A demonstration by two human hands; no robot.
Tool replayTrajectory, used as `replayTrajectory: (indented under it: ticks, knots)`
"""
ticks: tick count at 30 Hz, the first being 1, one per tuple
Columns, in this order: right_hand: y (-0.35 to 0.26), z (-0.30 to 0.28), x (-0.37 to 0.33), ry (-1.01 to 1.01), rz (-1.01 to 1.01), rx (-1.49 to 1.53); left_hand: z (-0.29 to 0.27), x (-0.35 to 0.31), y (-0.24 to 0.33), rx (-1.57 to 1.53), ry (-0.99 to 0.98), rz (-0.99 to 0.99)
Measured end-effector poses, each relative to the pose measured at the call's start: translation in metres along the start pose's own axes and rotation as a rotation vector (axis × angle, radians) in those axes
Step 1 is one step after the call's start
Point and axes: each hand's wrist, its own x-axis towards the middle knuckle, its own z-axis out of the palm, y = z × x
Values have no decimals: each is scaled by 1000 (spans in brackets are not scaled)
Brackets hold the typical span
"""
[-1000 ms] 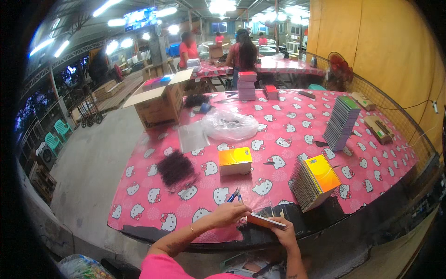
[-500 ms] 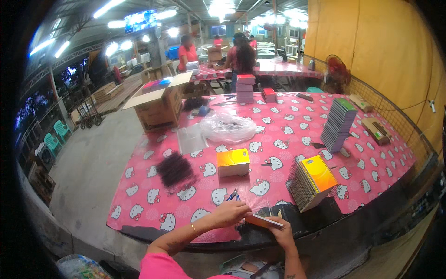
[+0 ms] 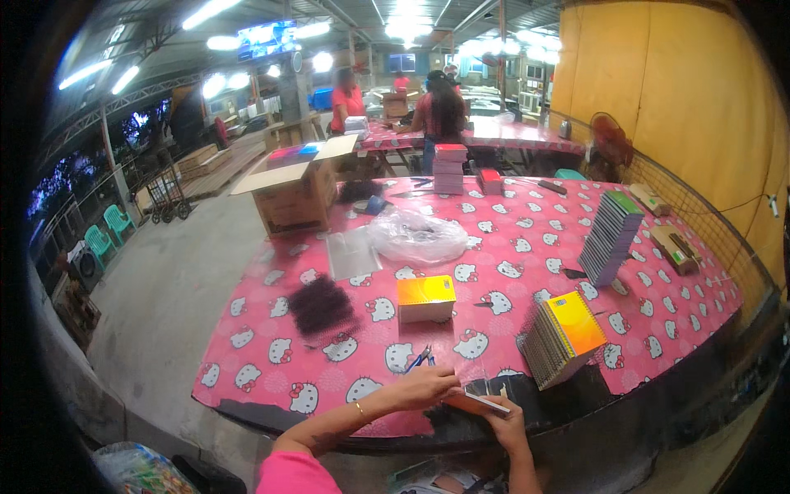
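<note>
My right hand (image 3: 508, 421) grips a small orange-covered notebook (image 3: 477, 403) by its right end, over the table's near edge. The notebook is tilted, with its white page edges showing. At its left end, my left hand (image 3: 432, 387) is closed in a pinch; whatever lies between the fingertips is too small to make out. Just beyond that hand lie blue-handled pliers (image 3: 422, 358). A short stack of yellow-orange notebooks (image 3: 425, 300) sits farther off. To the right stands a taller stack of spiral-bound yellow-orange notebooks (image 3: 564, 339). A heap of black binding coils (image 3: 321, 306) lies left.
The pink patterned tablecloth (image 3: 510, 267) carries a clear plastic bag (image 3: 418, 236), a tall leaning notebook stack (image 3: 610, 239) and a red-topped stack (image 3: 449, 169). An open cardboard box (image 3: 290, 203) stands at the far left. People work at a farther table (image 3: 527, 136).
The whole view has shifted slightly, so things sit a little lower and to the right. Both hands stay at the notebook, with the left hand still pinched at its left end.
</note>
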Motion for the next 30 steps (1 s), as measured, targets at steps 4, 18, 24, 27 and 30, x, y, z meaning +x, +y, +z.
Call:
replayTrajectory:
  ticks: [4, 18, 24, 27, 30]
  knots:
    - [-4, 2, -1, 5, 26, 56, 6, -1, -1, 118, 76, 20]
    - [-7, 7, -3, 39, 30, 37, 40, -33, 56, 414, 365, -252]
    - [-26, 3, -12, 27, 59, 107, -17, 9, 41, 208, -364, -225]
    - [-37, 6, -19, 87, 54, 142, 4, 5, 63, 584, 148, -128]
    - [-37, 9, -28, 164, 31, 156, 64, -38, 81, 422, 165, -100]
